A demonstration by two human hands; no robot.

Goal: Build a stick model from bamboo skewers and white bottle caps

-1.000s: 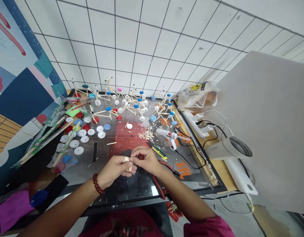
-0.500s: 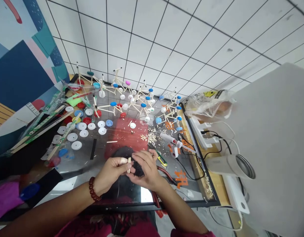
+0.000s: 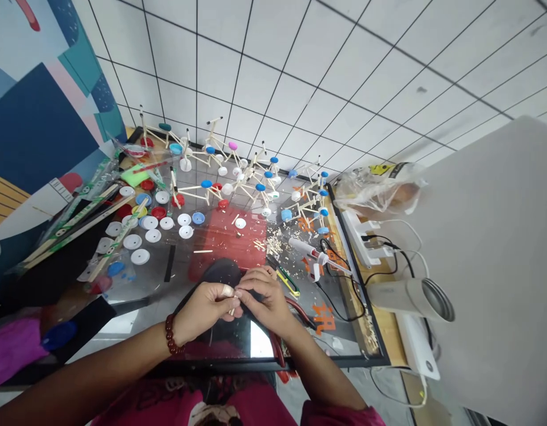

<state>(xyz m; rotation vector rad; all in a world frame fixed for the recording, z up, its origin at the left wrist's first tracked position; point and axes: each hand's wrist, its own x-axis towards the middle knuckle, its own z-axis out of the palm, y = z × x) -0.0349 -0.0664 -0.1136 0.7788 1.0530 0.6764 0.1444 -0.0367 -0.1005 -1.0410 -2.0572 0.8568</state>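
Note:
My left hand (image 3: 206, 306), with a bead bracelet on its wrist, and my right hand (image 3: 261, 296) meet above the glass table top (image 3: 211, 248). Both pinch a short wooden stick (image 3: 232, 310) between their fingertips. Behind the hands lie yellow-handled cutters (image 3: 286, 278) and a white glue gun (image 3: 306, 251). Red-handled pliers (image 3: 295, 307) lie just to the right of my right wrist. Wood chips (image 3: 271, 242) are scattered further back.
Stick-and-cap models (image 3: 238, 177) stand at the back of the table. Loose white, red and blue bottle caps (image 3: 144, 228) lie to the left, by packets of sticks (image 3: 73, 222). A power strip (image 3: 366, 236), cables, a white cylinder (image 3: 411, 296) and a plastic bag (image 3: 375, 189) sit on the right.
The view shifted up and left. My hands stayed together on the stick; the right fingers closed back onto its tip after briefly spreading beneath it.

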